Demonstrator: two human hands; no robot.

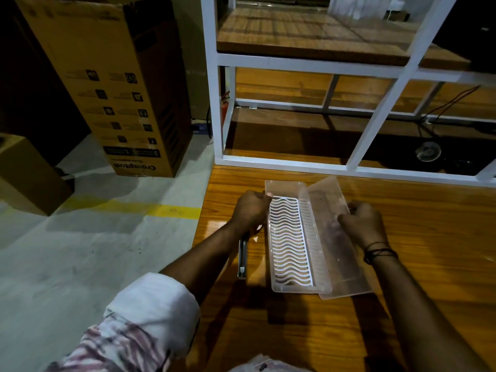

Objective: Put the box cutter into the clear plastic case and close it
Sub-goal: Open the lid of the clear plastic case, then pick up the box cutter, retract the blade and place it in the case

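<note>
The box cutter (242, 260) is shown lying near the table's (402, 318) left edge, long axis running from near edge to far edge, parallel to and just left of the clear plastic case (276, 264). It is partly hidden under the left hand (251, 210), whose fingers are curled against the case's left rim; whether the cutter is gripped cannot be told. The lid (338, 253) is held open by the right hand (361, 224), fingers closed on its right edge. A white wavy grid (290, 242) lines the case. The left hand is judged nearer.
</note>
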